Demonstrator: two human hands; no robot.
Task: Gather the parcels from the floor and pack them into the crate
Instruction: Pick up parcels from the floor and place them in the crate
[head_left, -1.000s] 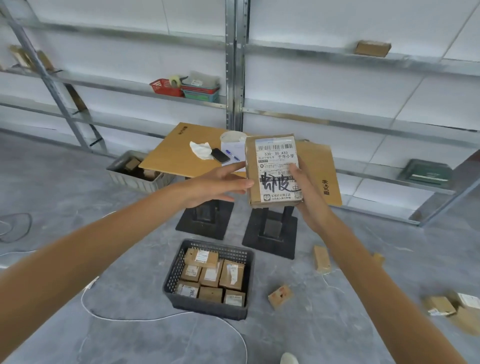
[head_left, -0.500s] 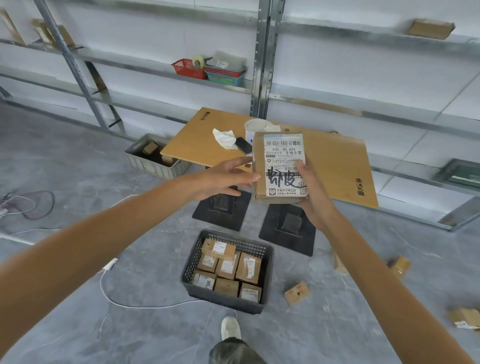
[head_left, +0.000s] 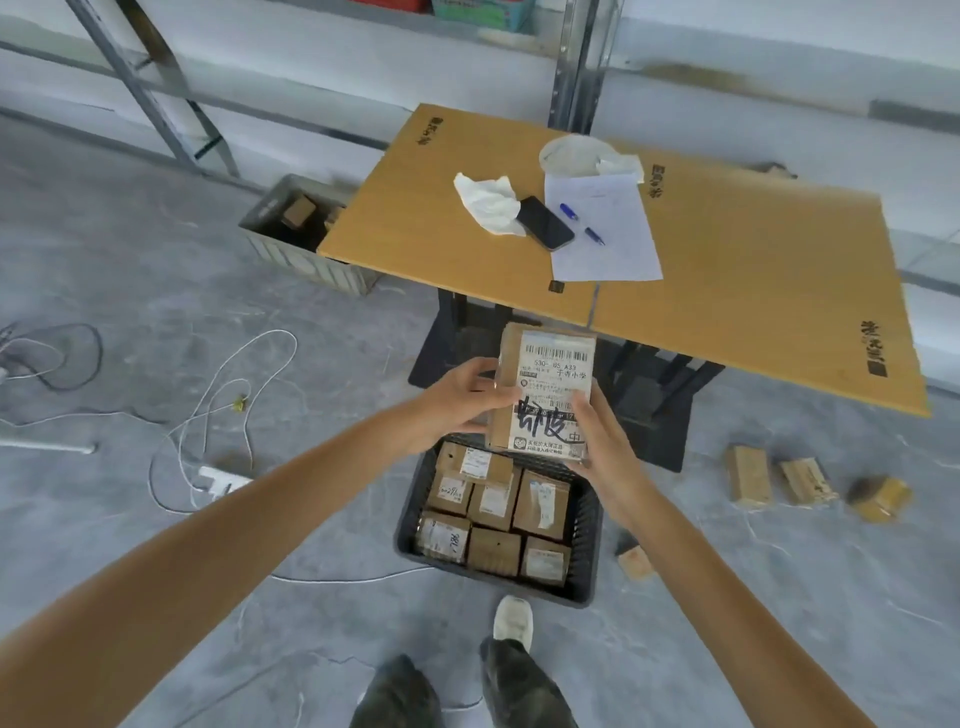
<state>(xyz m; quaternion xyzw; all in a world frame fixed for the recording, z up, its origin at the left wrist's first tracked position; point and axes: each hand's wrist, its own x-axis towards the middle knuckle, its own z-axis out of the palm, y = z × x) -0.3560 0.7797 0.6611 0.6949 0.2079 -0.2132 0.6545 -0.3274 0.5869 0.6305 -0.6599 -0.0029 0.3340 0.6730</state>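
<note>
Over the crate (head_left: 589, 525), both hands (head_left: 457, 408) (head_left: 605, 447) grip a parcel (head_left: 545, 395) labelled "530-05 A33".

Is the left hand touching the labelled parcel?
Touching. The head view shows the left hand gripping the labelled parcel at its left edge, with no gap; the right hand holds its lower right side.

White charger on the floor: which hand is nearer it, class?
Left. The left hand grips the parcel's side towards the charger; the right hand grips its opposite side, further away.
</note>
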